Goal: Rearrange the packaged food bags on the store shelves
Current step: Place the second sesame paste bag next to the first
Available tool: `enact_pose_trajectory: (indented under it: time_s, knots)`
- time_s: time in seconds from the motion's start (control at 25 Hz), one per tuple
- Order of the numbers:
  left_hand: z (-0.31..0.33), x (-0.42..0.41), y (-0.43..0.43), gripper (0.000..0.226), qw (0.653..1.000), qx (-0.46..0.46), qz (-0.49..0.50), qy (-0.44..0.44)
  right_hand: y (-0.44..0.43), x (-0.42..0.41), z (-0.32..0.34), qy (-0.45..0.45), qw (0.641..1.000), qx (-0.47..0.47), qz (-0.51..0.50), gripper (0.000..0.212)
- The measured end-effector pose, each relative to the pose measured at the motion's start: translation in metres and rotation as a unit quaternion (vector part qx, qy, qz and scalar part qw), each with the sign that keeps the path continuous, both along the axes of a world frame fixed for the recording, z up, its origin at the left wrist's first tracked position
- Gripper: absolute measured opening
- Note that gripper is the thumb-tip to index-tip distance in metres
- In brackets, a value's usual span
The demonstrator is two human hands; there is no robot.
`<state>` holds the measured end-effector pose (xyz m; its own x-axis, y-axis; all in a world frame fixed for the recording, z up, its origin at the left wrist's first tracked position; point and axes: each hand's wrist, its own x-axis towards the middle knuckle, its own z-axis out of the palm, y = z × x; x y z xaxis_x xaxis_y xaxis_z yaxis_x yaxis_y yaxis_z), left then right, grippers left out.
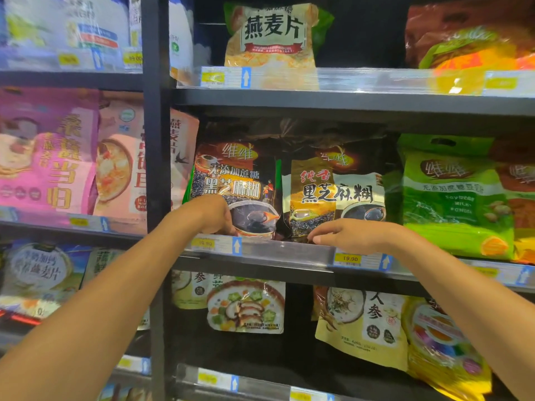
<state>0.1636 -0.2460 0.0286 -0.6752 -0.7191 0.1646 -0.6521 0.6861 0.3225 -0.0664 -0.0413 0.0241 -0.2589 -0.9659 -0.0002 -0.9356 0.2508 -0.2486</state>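
Note:
Two dark black-sesame-paste bags stand side by side on the middle shelf [289,251]. The left bag [237,175] has a brown and black front. The right bag [333,192] carries a gold panel. My left hand [211,215] grips the left bag at its lower left corner, fingers curled down at its bottom edge. My right hand [356,235] lies over the shelf's front rail, its fingers stretched leftward and touching the bottom of the right bag.
A green soy-milk-powder bag [451,198] stands right of the sesame bags. An oat bag [272,33] sits on the shelf above, porridge bags [246,305] below. Pink bags [49,151] fill the left bay beyond a black upright post [155,140].

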Motion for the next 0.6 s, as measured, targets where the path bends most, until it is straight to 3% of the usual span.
enact_pose_trajectory:
  time_s: [0.36,0.48,0.6]
  knots:
    - [-0.002,0.004,0.000,0.030,1.000,-0.005,-0.017,-0.007,-0.002,0.009,-0.001,-0.022,0.999,-0.027,-0.017,0.055]
    - [-0.001,0.013,0.007,0.043,0.999,-0.026,-0.033,-0.030,0.006,0.008,-0.005,0.031,0.996,-0.080,-0.031,0.065]
    - [-0.012,0.024,0.016,0.038,0.996,-0.074,-0.052,0.003,0.013,0.006,-0.015,0.065,0.988,-0.135,-0.027,0.074]
